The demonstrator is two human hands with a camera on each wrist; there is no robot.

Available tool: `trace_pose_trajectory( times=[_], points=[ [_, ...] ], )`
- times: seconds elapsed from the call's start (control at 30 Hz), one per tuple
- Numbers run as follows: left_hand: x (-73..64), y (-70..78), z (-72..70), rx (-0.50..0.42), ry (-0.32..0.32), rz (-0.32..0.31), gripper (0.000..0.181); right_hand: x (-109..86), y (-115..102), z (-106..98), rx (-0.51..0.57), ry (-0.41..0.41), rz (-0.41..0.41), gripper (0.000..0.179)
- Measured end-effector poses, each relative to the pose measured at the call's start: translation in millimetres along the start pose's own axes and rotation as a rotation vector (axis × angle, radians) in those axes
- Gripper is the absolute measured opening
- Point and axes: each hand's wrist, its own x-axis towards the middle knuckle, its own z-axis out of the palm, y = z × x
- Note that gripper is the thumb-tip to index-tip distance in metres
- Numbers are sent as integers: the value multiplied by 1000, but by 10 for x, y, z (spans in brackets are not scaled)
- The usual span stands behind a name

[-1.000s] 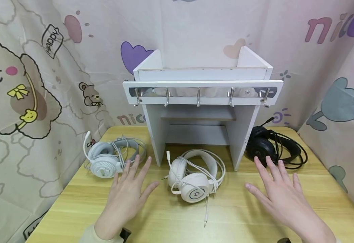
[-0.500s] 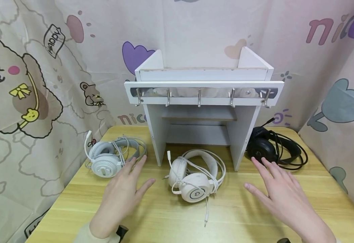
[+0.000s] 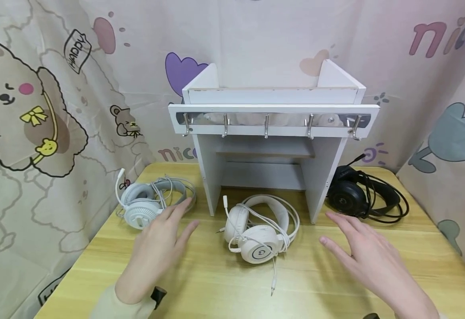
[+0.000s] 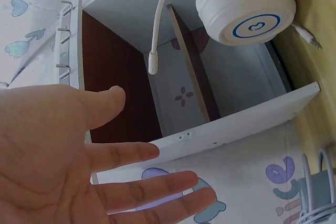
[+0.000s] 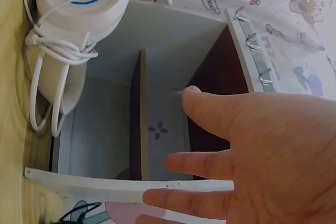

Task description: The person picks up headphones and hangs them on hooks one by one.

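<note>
My left hand point(image 3: 156, 252) hovers over the table's left half, fingers extended and thumb apart; its palm shows in the left wrist view. Its fingertips overlap the pale grey headset point(image 3: 139, 213) in the head view. Between the hands lies a white headset point(image 3: 261, 243), its cord wound about the headband and its mic boom raised. My right hand point(image 3: 369, 261), also with extended fingers and nothing held, is in front of the black headset point(image 3: 348, 197) on the right. Behind the white headset stands a white shelf unit point(image 3: 272, 96) with a row of metal hooks point(image 3: 267, 126).
The wooden table point(image 3: 216, 288) carries everything. Printed curtains point(image 3: 256, 40) hang behind and at both sides. The white headset's plug point(image 3: 273, 283) trails toward the front. The shelf's side panels point(image 3: 330, 177) come down to the table close to the headsets.
My left hand has drawn slightly back and left, and its fingers have come closer together. The right hand's fingers are less spread too. The headsets stay put while the head view shifts slightly.
</note>
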Motion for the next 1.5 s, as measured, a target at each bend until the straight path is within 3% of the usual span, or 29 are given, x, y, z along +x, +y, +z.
trace_pose_trajectory(
  times=[0.17, 0.37, 0.53, 0.8, 1.2, 1.5],
  points=[
    [31, -27, -51, -9, 16, -4, 58, -14, -48, 22, 34, 9, -15, 61],
    [87, -64, -91, -19, 122, 68, 55, -16, -85, 77, 55, 13, -25, 58],
    [143, -80, -159, -28, 172, 114, 52, 11, -106, 110, 72, 2, -36, 56],
    [286, -85, -338, -19, 261, 151, 51, 72, -133, 163, 158, 10, -78, 53],
    [514, -91, -644, -73, 346, 159, 47, 133, -144, 268, 170, -2, -116, 54],
    [703, -43, -806, -94, 427, 207, 45, 176, -136, 298, 178, -37, -102, 55]
  ],
)
